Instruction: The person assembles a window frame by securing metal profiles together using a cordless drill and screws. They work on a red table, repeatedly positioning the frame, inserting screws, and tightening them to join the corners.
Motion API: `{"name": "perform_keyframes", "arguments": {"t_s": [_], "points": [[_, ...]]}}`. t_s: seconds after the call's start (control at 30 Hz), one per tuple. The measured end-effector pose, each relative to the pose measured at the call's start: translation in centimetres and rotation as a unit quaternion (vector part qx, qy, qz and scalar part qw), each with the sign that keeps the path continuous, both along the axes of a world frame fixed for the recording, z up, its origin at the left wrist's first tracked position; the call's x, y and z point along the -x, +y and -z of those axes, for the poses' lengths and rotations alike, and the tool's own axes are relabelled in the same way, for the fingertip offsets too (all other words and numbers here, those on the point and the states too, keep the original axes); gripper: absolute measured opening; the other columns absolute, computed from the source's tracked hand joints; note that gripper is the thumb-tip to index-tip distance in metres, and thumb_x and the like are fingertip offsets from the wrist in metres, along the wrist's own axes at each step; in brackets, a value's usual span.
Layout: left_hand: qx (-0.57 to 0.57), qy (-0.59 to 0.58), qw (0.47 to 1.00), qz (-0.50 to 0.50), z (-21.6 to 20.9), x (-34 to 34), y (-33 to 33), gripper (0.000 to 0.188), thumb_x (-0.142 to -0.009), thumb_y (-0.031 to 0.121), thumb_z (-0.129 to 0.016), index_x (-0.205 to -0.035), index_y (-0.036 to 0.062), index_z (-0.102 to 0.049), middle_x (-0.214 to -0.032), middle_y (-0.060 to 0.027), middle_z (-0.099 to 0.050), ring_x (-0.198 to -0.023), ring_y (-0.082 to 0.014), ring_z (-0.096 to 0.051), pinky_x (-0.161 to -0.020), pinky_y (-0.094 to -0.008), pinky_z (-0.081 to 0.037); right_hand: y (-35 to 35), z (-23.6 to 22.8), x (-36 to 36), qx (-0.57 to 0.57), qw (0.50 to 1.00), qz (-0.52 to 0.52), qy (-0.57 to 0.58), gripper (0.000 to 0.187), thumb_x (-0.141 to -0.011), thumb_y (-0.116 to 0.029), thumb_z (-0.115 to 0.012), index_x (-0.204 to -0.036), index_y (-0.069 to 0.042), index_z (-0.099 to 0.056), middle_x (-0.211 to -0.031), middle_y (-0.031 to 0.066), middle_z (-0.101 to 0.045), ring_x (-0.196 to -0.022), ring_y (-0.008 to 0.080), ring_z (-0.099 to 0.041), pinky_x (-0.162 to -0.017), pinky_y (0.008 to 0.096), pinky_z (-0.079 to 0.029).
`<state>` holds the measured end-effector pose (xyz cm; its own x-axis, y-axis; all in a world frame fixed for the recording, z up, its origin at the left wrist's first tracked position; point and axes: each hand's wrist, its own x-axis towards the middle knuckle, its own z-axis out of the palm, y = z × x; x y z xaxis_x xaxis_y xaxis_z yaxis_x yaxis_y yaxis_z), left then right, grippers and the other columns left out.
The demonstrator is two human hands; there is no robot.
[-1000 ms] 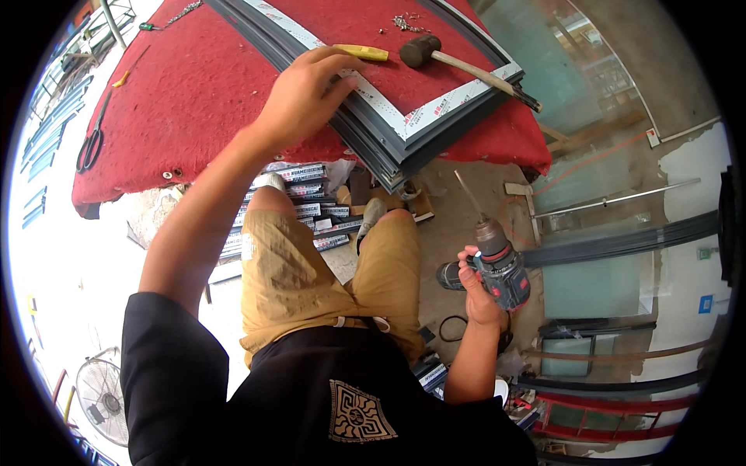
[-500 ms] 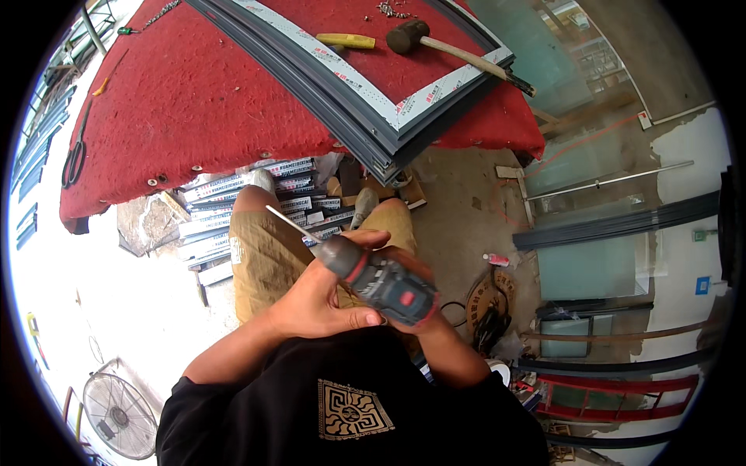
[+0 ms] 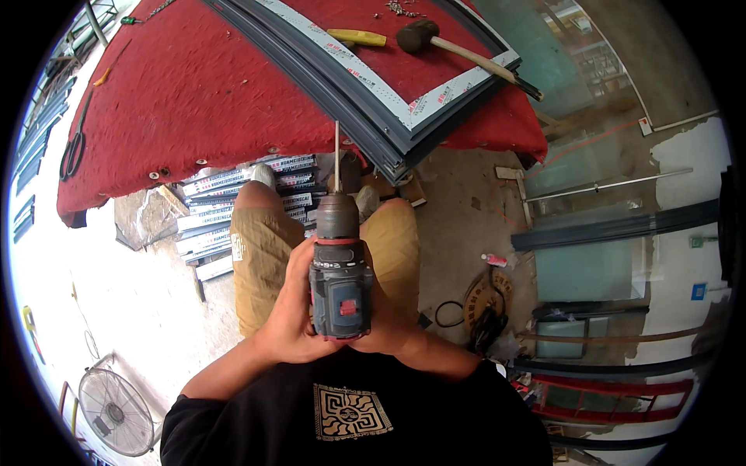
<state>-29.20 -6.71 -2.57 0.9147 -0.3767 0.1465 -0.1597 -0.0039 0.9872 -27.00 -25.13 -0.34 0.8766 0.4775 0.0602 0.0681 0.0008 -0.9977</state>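
A cordless drill (image 3: 339, 279), dark grey with red accents, is held upright in view before my torso, its long thin bit (image 3: 337, 159) pointing away toward the table. My left hand (image 3: 291, 330) is closed against the drill's left side. On the other side, my right hand (image 3: 385, 322) grips it from below, its fingers mostly hidden by the drill body. Beyond the bit lies a dark grey metal frame (image 3: 342, 105) with white protective film, one corner jutting over the table's near edge.
A red cloth-covered table (image 3: 194, 101) carries a mallet (image 3: 420, 36), a yellow-handled tool (image 3: 357, 37), scissors (image 3: 74, 151) and loose screws. Wrapped profiles (image 3: 210, 225) lie beneath it. A fan (image 3: 116, 412) stands at lower left; glass panels (image 3: 590, 272) lean at right.
The drill has swung from pointing up-left to straight ahead, its bit now reaching the table edge in view. Both hands have turned with it and stay around it.
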Motion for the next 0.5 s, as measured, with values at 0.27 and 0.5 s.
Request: {"name": "perform_keyframes", "arguments": {"t_s": [0.27,0.5], "points": [[0.073,0.078,0.992,-0.063,-0.6,1.1,2.1,0.094,-0.085,0.019,-0.093,-0.158,-0.0028,-0.038,-0.137,-0.0145,-0.063,-0.126,-0.0242,-0.064,-0.106,-0.0376,-0.051,-0.2,-3.8,-3.4,0.206,0.948,-0.046,-0.238,0.079,-0.081,-0.019,-0.093,-0.146,0.003,-0.053,-0.131,0.0215,-0.062,-0.12,0.0372,-0.066,-0.103,0.0466,-0.054],[0.168,0.161,0.968,-0.092,0.8,1.0,3.4,0.057,-0.095,0.009,-0.083,-0.146,0.001,-0.06,-0.134,-0.0113,-0.071,-0.117,-0.0199,-0.07,-0.099,-0.0362,-0.057,-6.2,-9.2,-10.5,0.307,0.874,0.099,-0.362,0.055,-0.088,-0.011,-0.086,-0.14,-0.005,-0.071,-0.122,0.018,-0.073,-0.112,0.0325,-0.072,-0.099,0.0424,-0.058]]}}
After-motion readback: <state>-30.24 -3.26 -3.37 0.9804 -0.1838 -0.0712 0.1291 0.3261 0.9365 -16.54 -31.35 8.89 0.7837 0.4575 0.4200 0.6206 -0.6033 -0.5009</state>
